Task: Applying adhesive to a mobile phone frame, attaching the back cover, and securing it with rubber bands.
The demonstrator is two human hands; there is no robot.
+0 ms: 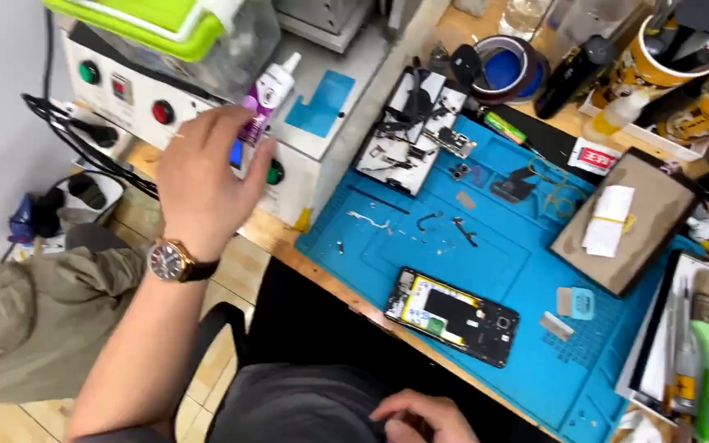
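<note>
My left hand (211, 176), with a brown-strapped watch on the wrist, is raised with fingers apart at the front of a white machine (125, 98) that has red and green buttons. Its fingertips are right by the base of a small white bottle with a purple label (268, 92) on the machine's top; I cannot tell whether they touch it. My right hand (420, 418) rests on my lap with the fingers curled and nothing in it. An opened phone with bare internals (453, 316) lies on the blue work mat (502, 246) near the bench's front edge.
A white tray of small parts (412, 123), a tape roll (502, 66), a brown pad with white paper (629, 221) and cups of tools (658, 49) sit on the bench. A green-lidded box (166, 20) stands on the machine. Another person in an olive garment (34, 320) is at the left.
</note>
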